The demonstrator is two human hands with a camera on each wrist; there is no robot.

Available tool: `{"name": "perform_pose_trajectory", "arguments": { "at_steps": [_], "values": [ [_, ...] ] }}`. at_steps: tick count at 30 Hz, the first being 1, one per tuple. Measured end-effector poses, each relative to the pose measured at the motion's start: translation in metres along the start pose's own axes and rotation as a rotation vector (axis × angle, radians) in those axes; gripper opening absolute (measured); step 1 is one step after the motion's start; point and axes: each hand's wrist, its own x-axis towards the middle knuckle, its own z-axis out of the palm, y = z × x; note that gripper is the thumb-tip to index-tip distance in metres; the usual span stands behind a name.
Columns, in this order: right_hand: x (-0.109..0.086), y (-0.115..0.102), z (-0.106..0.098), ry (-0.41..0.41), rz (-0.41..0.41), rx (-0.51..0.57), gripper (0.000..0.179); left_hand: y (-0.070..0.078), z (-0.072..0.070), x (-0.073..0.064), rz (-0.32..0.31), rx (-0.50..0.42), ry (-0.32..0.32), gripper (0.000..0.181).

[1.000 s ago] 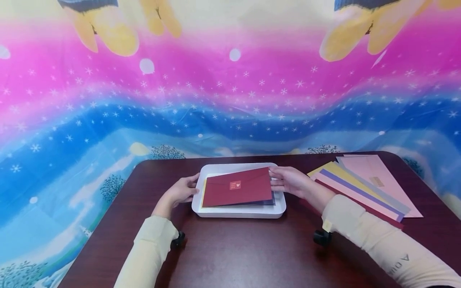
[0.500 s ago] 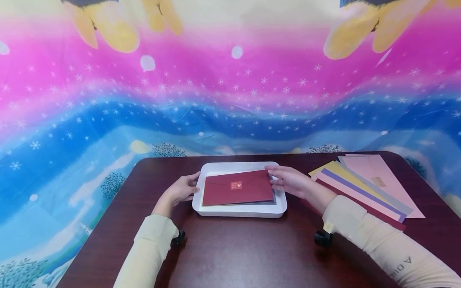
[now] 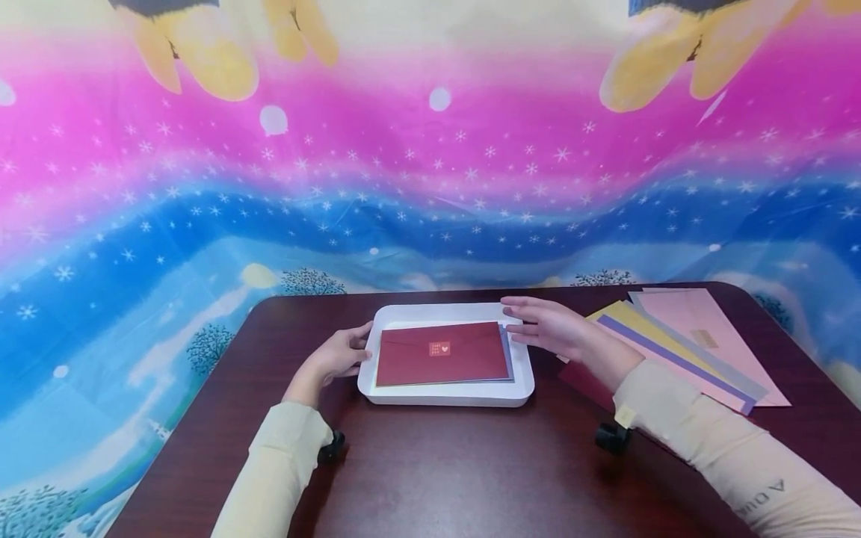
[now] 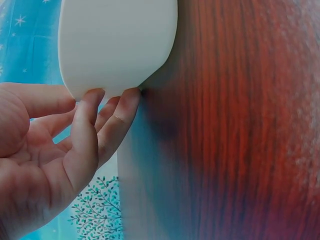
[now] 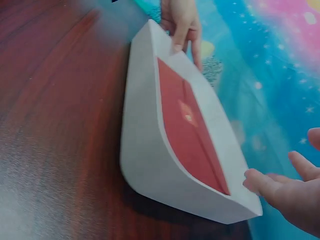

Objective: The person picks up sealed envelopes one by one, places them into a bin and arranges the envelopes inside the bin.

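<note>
A dark red envelope [image 3: 440, 353] with a small gold-printed heart label lies on top of a stack in the white tray [image 3: 444, 400]. Edges of purple-blue and yellowish envelopes peek out beneath it. At the tray's left end, my left hand [image 3: 336, 353] pinches the rim; in the left wrist view its fingertips [image 4: 131, 96] press the tray wall. My right hand [image 3: 548, 329], fingers extended, hovers at the right rim of the tray with nothing held. The right wrist view shows these fingers [image 5: 262, 184] spread beside the tray's corner.
On the right of the dark wooden table [image 3: 437, 471] lies a fanned pile of envelopes: pink [image 3: 706, 344], yellow [image 3: 619, 317], purple [image 3: 679, 364], grey and dark red [image 3: 585, 381]. My right forearm passes over part of it. A snowflake-patterned cloth [image 3: 430, 187] hangs behind the table.
The red envelope's raised right side has come down flat onto the stack. My right hand has let go of it and drawn back slightly right. My left hand stays at the tray.
</note>
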Motion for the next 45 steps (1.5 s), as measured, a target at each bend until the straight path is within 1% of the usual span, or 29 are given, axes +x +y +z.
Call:
{"name": "perform_pose_trajectory", "arguments": {
  "at_steps": [4, 10, 17, 20, 22, 25, 29, 34, 38, 45],
  "values": [
    [-0.008, -0.010, -0.006, -0.014, -0.053, -0.017, 0.057, 0.000, 0.000, 0.000, 0.007, -0.003, -0.006, 0.069],
    [-0.023, -0.019, -0.021, -0.008, -0.094, -0.076, 0.056, -0.001, 0.000, 0.000, -0.011, -0.004, -0.007, 0.068],
    [-0.038, -0.023, -0.041, -0.010, -0.132, -0.118, 0.036, 0.000, 0.001, 0.001, -0.014, -0.003, -0.006, 0.068],
    [-0.046, -0.024, -0.047, -0.003, -0.147, -0.171, 0.035, 0.000, 0.001, 0.000, -0.015, -0.003, -0.010, 0.068],
    [-0.053, -0.024, -0.051, 0.016, -0.153, -0.230, 0.039, 0.000, 0.001, 0.000, -0.014, -0.004, -0.014, 0.068],
    [-0.065, -0.026, -0.055, 0.051, -0.160, -0.364, 0.043, 0.000, 0.001, -0.001, -0.013, -0.011, -0.015, 0.068],
    [-0.080, -0.025, -0.060, 0.083, -0.173, -0.535, 0.040, 0.000, 0.000, 0.000, -0.018, 0.002, -0.008, 0.068],
    [-0.095, -0.020, -0.067, 0.072, -0.197, -0.644, 0.036, 0.002, 0.000, 0.002, -0.031, 0.014, -0.004, 0.069],
    [-0.105, -0.016, -0.074, 0.076, -0.208, -0.757, 0.035, 0.001, 0.001, 0.002, -0.032, 0.007, -0.005, 0.069],
    [-0.128, 0.004, -0.097, 0.148, -0.183, -1.001, 0.040, 0.000, 0.000, 0.001, -0.022, 0.001, -0.012, 0.069]
  ]
}}
